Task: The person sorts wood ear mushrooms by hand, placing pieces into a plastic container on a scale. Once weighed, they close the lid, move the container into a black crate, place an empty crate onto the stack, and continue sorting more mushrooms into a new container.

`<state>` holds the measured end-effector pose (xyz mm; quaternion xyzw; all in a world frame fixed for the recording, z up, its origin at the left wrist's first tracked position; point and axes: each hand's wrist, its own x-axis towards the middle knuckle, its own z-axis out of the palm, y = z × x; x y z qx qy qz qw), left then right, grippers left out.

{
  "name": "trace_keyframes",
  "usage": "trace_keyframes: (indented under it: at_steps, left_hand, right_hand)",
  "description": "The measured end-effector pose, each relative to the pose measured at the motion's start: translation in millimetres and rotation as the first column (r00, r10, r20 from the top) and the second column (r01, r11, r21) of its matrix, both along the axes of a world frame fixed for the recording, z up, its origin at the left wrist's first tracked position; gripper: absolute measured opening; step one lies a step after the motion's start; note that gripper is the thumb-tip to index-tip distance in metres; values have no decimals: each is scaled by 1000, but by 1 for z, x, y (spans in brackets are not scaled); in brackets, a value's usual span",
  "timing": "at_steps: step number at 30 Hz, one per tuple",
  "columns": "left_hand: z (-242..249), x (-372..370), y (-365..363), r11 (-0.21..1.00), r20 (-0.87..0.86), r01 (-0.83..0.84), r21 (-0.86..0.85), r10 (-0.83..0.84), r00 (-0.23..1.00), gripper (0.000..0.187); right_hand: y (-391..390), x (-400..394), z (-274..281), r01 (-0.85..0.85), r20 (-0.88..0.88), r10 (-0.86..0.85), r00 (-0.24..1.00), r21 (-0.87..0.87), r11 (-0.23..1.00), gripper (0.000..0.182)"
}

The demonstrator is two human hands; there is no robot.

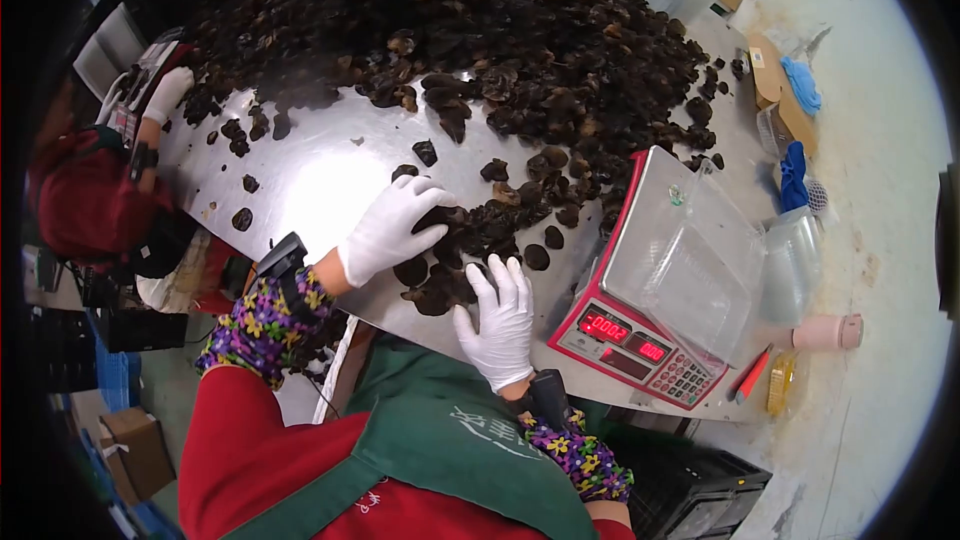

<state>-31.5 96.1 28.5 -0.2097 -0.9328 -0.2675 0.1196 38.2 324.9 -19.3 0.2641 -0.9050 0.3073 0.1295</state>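
Dark brown wood ear mushrooms (435, 285) lie in a small heap by the near edge of the metal table (300, 180). My left hand (395, 230), in a white glove, curls its thumb and fingers around a few of them at the heap's left side. On the near right side my right hand (498, 328), also gloved, has its fingers stretched out and its thumb apart, touching or nearly touching the pieces. Right of it stands a red digital scale (640, 350) with lit red digits. A clear plastic box (690, 280) rests on its pan.
A large pile of wood ears (480, 30) covers the table's far side. At left, a co-worker's gloved hand (170, 92) is near another scale. Clear containers (790, 265), a pink cylinder (828, 332), a red-handled knife (752, 375) and yellow tape (782, 383) lie right of my scale.
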Motion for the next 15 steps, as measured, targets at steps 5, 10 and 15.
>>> trace_keyframes:
  at_steps: [5,10,15]
  left_hand:
    - [-10,24,-26,940,105,-175,294,150,983,45]
    - [-27,-17,-34,929,-30,-191,318,211,977,42]
    - [-14,-60,23,999,-201,17,-41,-24,979,29]
  right_hand:
    - [3,4,0,2,5,-2,1000,-54,999,75]
    - [10,10,-1,30,3,-30,1000,-49,998,73]
    - [12,9,-4,77,11,-77,997,-26,997,71]
